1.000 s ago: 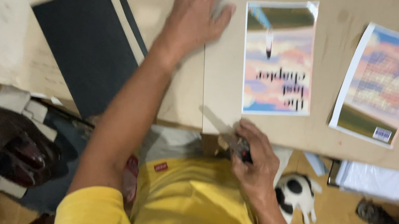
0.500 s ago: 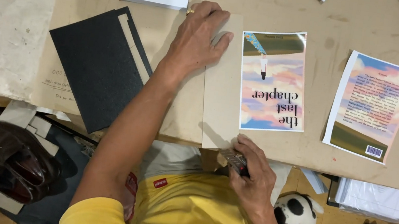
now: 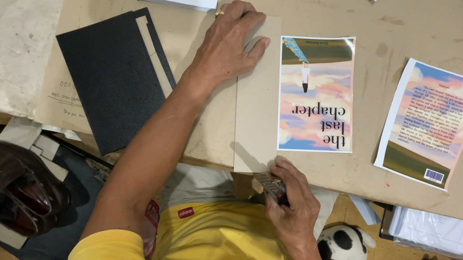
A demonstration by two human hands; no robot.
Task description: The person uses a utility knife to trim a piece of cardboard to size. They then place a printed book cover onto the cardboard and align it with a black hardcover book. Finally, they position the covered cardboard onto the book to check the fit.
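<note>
Left hand (image 3: 228, 43) flat, fingers spread, pinning grey board (image 3: 256, 100) on desk (image 3: 378, 12). Right hand (image 3: 293, 201) fingers closed round utility knife (image 3: 272, 186) at board's near edge. Risks: board sliding under light pressure, ragged cut; blade running toward left fingers; printed cover (image 3: 317, 93) alongside nicked.
</note>
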